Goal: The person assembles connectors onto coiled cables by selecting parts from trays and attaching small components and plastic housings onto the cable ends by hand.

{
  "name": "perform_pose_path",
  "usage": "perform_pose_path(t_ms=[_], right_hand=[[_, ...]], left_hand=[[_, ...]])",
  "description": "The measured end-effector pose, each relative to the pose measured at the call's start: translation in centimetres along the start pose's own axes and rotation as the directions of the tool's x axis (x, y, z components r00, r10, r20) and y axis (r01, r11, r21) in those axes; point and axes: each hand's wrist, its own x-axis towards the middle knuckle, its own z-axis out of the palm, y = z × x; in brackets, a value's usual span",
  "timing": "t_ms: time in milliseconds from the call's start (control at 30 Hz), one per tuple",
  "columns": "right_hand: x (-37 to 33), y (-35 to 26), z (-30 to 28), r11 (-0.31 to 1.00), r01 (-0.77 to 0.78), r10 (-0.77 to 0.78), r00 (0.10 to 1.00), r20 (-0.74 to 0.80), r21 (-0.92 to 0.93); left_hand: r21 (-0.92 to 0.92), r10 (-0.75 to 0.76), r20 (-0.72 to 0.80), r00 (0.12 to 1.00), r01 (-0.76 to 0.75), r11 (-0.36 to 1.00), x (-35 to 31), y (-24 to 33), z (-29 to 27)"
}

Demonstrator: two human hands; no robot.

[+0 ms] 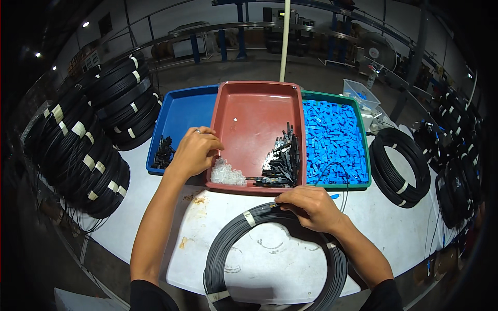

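Observation:
My left hand (194, 152) hovers over the near left corner of the red tray (249, 111), fingers curled down toward a small heap of clear plastic pieces (226, 174); whether it holds one I cannot tell. My right hand (310, 206) pinches the end of the grey cable coil (238, 238) lying on the white table (378, 223) in front of me. A pile of black connector parts (284, 163) lies in the red tray's near right corner.
A blue tray (184, 111) with a few black parts (164, 153) sits left of the red one. A green tray (363, 155) full of blue pieces (332, 140) sits right. Stacks of black cable coils (88, 150) stand left, another coil (399, 166) right.

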Motion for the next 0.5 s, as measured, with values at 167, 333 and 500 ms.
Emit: perform_pose_path(t_ms=[167,333,500], right_hand=[[0.9,0.5,0.8,1.000,0.002,-0.002,0.999,-0.035,-0.006],[0.8,0.7,1.3,1.000,0.005,-0.007,0.999,-0.041,-0.029],[0.3,1.1,1.4,0.999,-0.043,0.041,0.998,-0.051,-0.025]], left_hand=[[0.067,0.214,0.077,0.974,-0.219,0.973,1.6,-0.8,1.2],[0.149,0.229,0.190,0.955,-0.258,0.955,2.7,-1.6,2.9],[0.174,0.239,0.233,0.943,-0.282,0.943,3.3,-1.4,4.2]])
